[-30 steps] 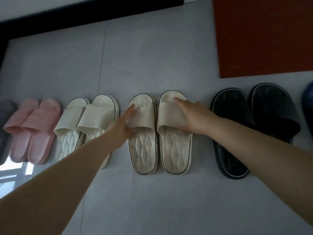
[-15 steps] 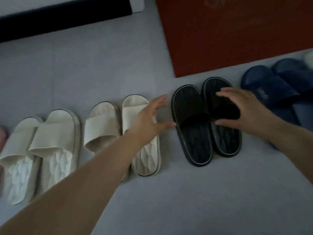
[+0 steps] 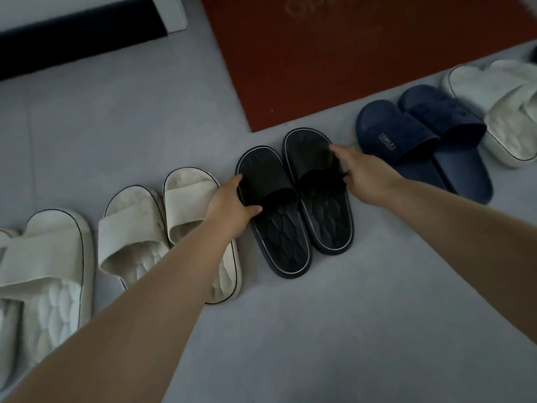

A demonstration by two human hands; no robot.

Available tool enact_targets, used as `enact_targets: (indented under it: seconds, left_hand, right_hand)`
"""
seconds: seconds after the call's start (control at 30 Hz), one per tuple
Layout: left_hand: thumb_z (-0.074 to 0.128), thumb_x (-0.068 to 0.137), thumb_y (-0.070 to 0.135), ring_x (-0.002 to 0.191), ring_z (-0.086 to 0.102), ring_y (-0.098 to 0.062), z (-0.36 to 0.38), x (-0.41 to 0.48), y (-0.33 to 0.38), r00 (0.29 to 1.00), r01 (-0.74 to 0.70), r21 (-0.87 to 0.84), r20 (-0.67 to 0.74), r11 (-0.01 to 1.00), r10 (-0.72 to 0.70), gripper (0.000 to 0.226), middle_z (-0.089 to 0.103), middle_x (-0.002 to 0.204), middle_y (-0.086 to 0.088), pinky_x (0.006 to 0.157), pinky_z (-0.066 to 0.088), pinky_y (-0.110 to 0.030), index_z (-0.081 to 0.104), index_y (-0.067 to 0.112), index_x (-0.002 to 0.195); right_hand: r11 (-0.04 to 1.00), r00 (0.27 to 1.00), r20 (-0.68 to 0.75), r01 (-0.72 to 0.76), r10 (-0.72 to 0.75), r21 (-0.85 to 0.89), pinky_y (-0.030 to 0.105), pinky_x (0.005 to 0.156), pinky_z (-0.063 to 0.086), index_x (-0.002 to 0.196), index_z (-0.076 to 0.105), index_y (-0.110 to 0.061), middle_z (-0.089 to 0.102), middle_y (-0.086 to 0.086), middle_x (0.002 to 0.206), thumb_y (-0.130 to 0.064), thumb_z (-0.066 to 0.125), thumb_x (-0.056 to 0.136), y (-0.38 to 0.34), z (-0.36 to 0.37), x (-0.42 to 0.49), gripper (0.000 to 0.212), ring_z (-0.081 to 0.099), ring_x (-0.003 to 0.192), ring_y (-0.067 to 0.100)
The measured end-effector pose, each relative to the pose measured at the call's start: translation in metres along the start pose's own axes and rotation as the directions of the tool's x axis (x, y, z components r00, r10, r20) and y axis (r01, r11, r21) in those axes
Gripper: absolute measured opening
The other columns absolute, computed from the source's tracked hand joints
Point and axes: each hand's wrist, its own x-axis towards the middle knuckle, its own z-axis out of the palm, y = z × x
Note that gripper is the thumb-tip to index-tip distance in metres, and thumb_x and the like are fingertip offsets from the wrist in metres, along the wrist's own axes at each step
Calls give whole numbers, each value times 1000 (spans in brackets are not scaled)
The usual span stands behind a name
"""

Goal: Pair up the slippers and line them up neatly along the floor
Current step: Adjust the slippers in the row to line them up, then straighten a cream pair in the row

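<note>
Midway along the floor (image 3: 290, 330), both hands have left the cream pair (image 3: 145, 228); now the left hand (image 3: 229, 200) has its fingers pinching the strap of the nearer black slipper (image 3: 282, 239), and the right hand (image 3: 367, 177) clasps the farther black slipper (image 3: 329, 219). Dark and white-edged, the two touch but sit staggered, so levelling them seems next.

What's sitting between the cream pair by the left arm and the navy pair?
The black pair, side by side, the left hand gripping one slipper and the right hand holding the other; head view.
</note>
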Motion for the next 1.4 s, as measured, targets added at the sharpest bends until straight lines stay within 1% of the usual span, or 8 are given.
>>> enact_targets:
  seconds: [0.33, 0.5, 0.67, 0.8, 0.9, 1.2, 1.3, 1.4]
  left_hand:
    - [69, 80, 16, 127, 48, -28, 11, -16, 2, 999, -6, -63, -32, 998, 4, 72, 40, 146, -8, 110, 37, -40, 33, 14, 141]
    - [69, 80, 23, 124, 50, -27, -9, -32, 18, 998, -41, -42, -52, 998, 38, 63, 48, 139, -9, 105, 39, -36, 40, 13, 136]
    - [67, 81, 32, 109, 58, -22, -35, -56, 58, 989, -146, -235, -3, 961, 149, 49, 59, 125, -10, 96, 48, -37, 52, 11, 123]
    - [67, 80, 34, 98, 58, -17, -40, -84, 81, 968, -208, -225, 89, 952, 233, 44, 62, 118, -9, 94, 50, -40, 56, 12, 117]
    - [67, 80, 35, 102, 60, -19, -39, -88, 94, 957, -236, -230, 113, 944, 266, 44, 64, 112, -5, 95, 50, -40, 56, 14, 117]
    - [71, 78, 26, 81, 60, -9, 30, -59, 117, 963, -207, -63, 160, 976, 215, 47, 60, 101, 5, 77, 49, -20, 52, 16, 120]
    - [74, 75, 24, 99, 60, -20, 74, -38, 151, 977, -171, -4, 132, 985, 170, 57, 59, 117, -1, 88, 48, -29, 48, 17, 127]
    - [77, 71, 25, 112, 49, -11, 123, -8, 191, 988, -134, -79, 64, 988, 140, 71, 52, 131, 2, 95, 41, -28, 42, 21, 133]
  right_hand:
    - [992, 995, 28, -92, 95, -90, 41, 95, 46, 147, 14, -22, 56, 22, 126, 1, 46, 88, -2, 0, -8, 71, 56, 110, 37]
    - [990, 993, 84, -77, 87, -121, 44, 104, 39, 148, 5, -22, 27, 14, 151, -2, 51, 86, -23, -19, -29, 80, 43, 128, 38]
    - [985, 989, 80, -130, 122, 110, 35, 98, 39, 147, 10, -12, 43, 15, 142, -11, 61, 86, -48, -61, -86, 79, 45, 125, 30]
    - [978, 915, 351, -209, 199, -9, 22, 88, 39, 142, 27, -17, 57, 2, 130, -19, 64, 85, -55, -106, -132, 68, 54, 114, 19]
    - [985, 918, 359, -160, 171, -58, 16, 71, 40, 131, 46, -21, 65, -2, 116, -21, 62, 86, -51, -121, -143, 48, 57, 100, 13]
    - [985, 990, 139, 4, 20, -170, 31, 97, 36, 128, 48, -12, 49, 10, 133, -17, 57, 86, 83, -100, -98, 44, 47, 121, 27]
    - [997, 999, 8, -44, 45, -70, 37, 103, 38, 138, 35, -16, 40, 13, 142, -15, 62, 81, 154, -127, -56, 63, 43, 127, 32]
    - [995, 995, 101, 9, 2, -103, 39, 99, 41, 146, 17, -17, 36, 14, 146, -17, 68, 77, 207, -151, -8, 86, 44, 126, 34]
